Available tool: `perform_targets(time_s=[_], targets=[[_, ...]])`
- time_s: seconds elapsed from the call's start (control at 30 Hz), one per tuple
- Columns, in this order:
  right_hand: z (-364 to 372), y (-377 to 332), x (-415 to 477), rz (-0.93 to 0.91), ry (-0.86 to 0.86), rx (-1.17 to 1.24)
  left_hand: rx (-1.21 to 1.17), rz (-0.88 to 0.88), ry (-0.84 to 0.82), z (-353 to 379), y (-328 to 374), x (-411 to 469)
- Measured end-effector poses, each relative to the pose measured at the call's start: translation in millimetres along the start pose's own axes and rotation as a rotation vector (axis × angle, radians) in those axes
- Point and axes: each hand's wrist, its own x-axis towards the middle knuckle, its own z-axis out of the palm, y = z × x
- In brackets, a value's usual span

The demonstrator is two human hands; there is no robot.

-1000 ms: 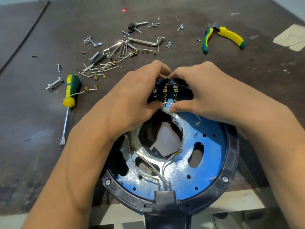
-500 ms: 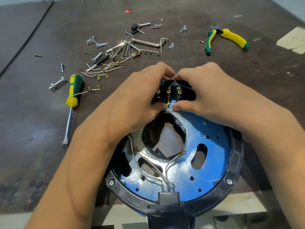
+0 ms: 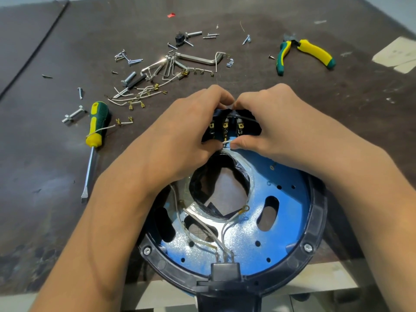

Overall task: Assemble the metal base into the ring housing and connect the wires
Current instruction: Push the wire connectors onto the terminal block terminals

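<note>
Metal base seated in ring housing at table edge; left hand and right hand pinch white wire below terminal block; advise pushing connector squarely, block braced.

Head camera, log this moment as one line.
step: wire hookup | left hand and right hand: pinching white wire at switch block | blue base: seated in black ring

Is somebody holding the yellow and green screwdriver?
No, the screwdriver lies alone on the table, while both hands work at the ring housing.
</note>
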Motion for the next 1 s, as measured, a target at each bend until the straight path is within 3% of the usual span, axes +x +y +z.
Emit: perform_targets(time_s=[0.37, 0.57, 1.0], targets=[[-4.1, -6.0, 0.1, 0.058, -0.047, 0.037, 0.137, -0.141, -0.015, -2.2, 2.3, -0.1], [1.2, -6.9, 2.0, 0.089, -0.039, 0.005, 0.126, -0.122, -0.022, -3.1, -1.1, 2.0], [2.1, -2.6, 1.9, 0.007, -0.056, 0.139, 0.146, -0.17, -0.011, -3.5, -3.0, 2.3]])
